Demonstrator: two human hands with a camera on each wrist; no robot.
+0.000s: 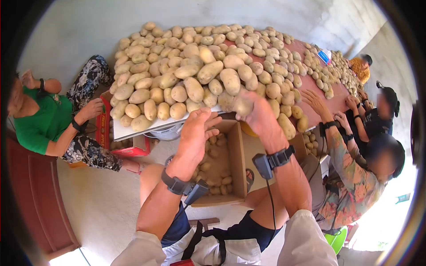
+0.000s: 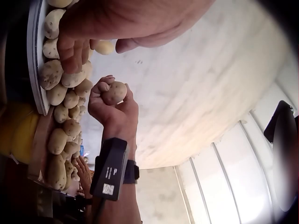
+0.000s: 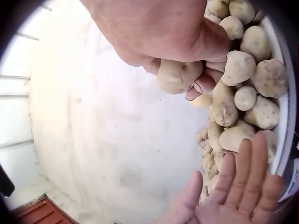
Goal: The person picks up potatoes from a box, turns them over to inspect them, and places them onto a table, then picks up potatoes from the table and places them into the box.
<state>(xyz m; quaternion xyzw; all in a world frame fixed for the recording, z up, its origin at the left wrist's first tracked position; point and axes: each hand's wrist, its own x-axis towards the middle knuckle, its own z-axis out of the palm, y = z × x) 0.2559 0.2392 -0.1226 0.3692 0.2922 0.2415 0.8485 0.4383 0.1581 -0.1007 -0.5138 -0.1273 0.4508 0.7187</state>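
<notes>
My right hand [image 1: 261, 119] grips a round, pale brown potato [image 3: 179, 77] above the table's front edge, fingers curled round it. The potato also shows in the left wrist view, cupped between thumb and fingers. To the left, my left hand [image 1: 195, 135] is held up with nothing in it; its fingers [image 3: 243, 179] are spread and straight in the right wrist view. Behind both hands lies a big heap of potatoes [image 1: 191, 66]. Below them, between my knees, stands an open cardboard box [image 1: 240, 166] with several potatoes inside.
The white-edged table [image 1: 128, 131] runs on into a reddish surface [image 1: 306, 84] covered with more potatoes. A red carton [image 1: 141, 144] stands at left beside a seated person in green [image 1: 44, 111]. Several people work along the right side. A yellow bucket [image 2: 18, 133] is under the table.
</notes>
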